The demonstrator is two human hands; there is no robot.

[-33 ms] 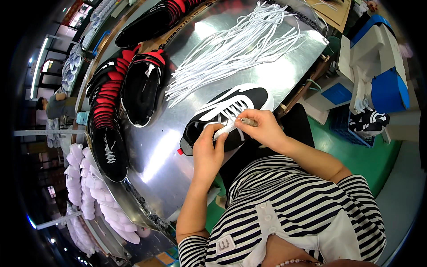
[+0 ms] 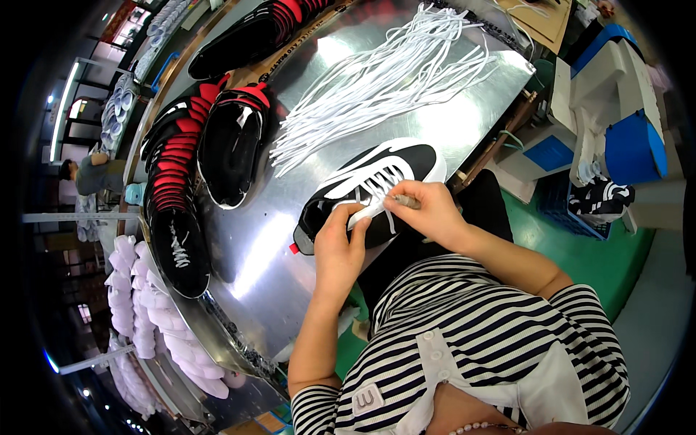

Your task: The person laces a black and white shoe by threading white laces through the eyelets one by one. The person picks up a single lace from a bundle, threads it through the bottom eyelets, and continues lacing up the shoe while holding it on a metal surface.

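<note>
A black-and-white sneaker (image 2: 417, 155) lies on the metal worktable in front of me, toe to the far right and its red heel tab to the near left. White laces (image 2: 383, 178) cross over its upper part. My left hand (image 2: 342, 243) pinches the white lace-hole edge of the shoe between thumb and fingers. Close beside it, my right hand (image 2: 428, 209) is closed round a small tool with a short brownish handle (image 2: 407, 201). Its tip is at the laces, too small to make out.
A bundle of white shoelaces (image 2: 377, 72) is spread beyond the sneaker on the metal table (image 2: 254, 261). Nested black-and-red shoes (image 2: 177, 188) line the left side, with another dark shoe (image 2: 230, 148) beside them. White shoe parts (image 2: 167, 319) hang at left. A blue crate (image 2: 573, 210) stands at right.
</note>
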